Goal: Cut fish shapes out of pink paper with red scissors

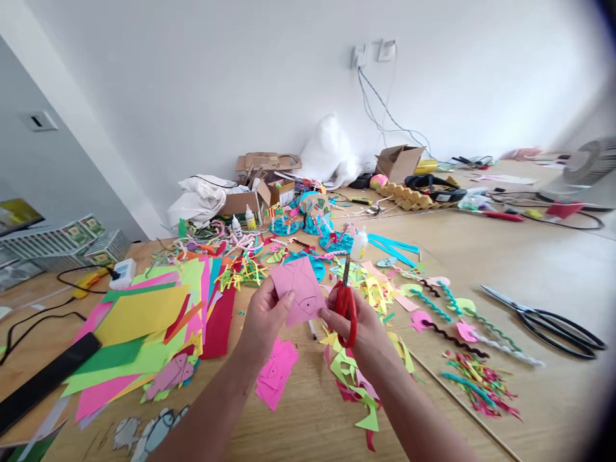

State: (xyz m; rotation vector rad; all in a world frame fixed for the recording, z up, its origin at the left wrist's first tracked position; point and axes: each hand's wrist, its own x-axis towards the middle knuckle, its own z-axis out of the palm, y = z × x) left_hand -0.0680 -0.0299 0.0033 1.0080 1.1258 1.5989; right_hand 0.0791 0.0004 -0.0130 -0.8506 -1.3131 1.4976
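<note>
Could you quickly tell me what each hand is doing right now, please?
Left hand: closed on the pink paper, pinching its edge.
Right hand: closed on the red scissors, fingers through the handles.

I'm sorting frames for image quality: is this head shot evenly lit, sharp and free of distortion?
Head view: soft, even light, faint shadows, no glare on the table; the left hand, pink paper, right hand and red scissors are sharp; wide-lens bending stretches the edges, where the fan smears and the right-side corners go dark.
</note>
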